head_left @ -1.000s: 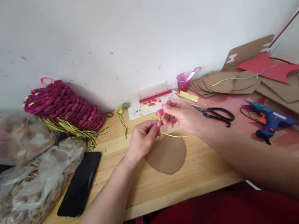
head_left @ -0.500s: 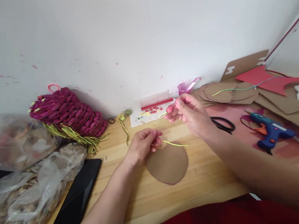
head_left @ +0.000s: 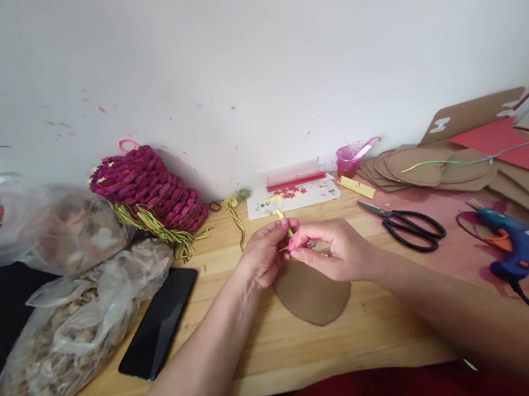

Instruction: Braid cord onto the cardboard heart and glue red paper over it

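Note:
A rounded brown cardboard cutout (head_left: 314, 294) lies flat on the wooden table in front of me, its upper part hidden by my hands. Just above it, my left hand (head_left: 264, 253) is closed with thumb and fingers pinched on a thin yellow cord (head_left: 281, 214), a short length of which sticks up past the fingertips. My right hand (head_left: 331, 251) meets the left at the fingertips, pinching the same cord from the right side. Fingers cover most of the cord between the hands.
Black-handled scissors (head_left: 411, 227), a blue glue gun (head_left: 525, 242) and stacked cardboard shapes (head_left: 421, 165) are on the right. A card with paper stars (head_left: 314, 193) lies behind my hands. On the left are a magenta braided piece (head_left: 151, 190), a phone (head_left: 161, 323) and plastic bags (head_left: 84, 329).
My right hand has come down and left to join the left hand at the cord. The view has shifted, uncovering more of the scissors. The cutout stays on the table.

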A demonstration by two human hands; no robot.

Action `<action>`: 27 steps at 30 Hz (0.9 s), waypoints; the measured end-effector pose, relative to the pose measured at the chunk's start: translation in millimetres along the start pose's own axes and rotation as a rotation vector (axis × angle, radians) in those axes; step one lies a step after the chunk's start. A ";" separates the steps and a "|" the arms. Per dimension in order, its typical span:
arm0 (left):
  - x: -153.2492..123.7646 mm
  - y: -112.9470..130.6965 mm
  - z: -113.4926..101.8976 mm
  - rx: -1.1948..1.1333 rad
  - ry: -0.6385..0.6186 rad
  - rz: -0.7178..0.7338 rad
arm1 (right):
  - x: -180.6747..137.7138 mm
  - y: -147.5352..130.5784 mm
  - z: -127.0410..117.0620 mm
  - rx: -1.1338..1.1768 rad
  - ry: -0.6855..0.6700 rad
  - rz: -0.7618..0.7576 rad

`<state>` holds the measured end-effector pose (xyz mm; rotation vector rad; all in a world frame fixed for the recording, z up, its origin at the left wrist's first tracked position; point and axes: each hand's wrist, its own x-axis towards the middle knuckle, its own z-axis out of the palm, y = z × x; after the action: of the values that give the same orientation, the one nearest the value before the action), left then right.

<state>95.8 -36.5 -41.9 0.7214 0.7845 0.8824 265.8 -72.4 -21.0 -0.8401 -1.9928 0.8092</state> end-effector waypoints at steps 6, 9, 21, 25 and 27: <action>-0.1 2.9 1.1 0.013 0.061 0.072 | -2.8 1.0 2.4 -0.049 -0.055 0.020; -1.2 6.9 3.4 -0.023 0.071 0.137 | -4.1 2.4 5.6 -0.068 -0.112 0.056; -3.4 10.6 1.6 0.249 0.036 0.233 | -9.4 -5.9 -71.2 -0.844 -0.120 0.571; -5.2 11.6 3.2 0.369 0.043 0.286 | -40.4 14.5 -86.9 -1.058 -0.071 0.704; -6.3 11.8 3.9 0.405 0.024 0.299 | -54.1 21.7 -89.4 -1.087 -0.028 0.769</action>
<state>92.0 -37.6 -28.6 1.2097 0.9026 1.0125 372.2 -81.3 -19.0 -2.2967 -2.0676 0.0086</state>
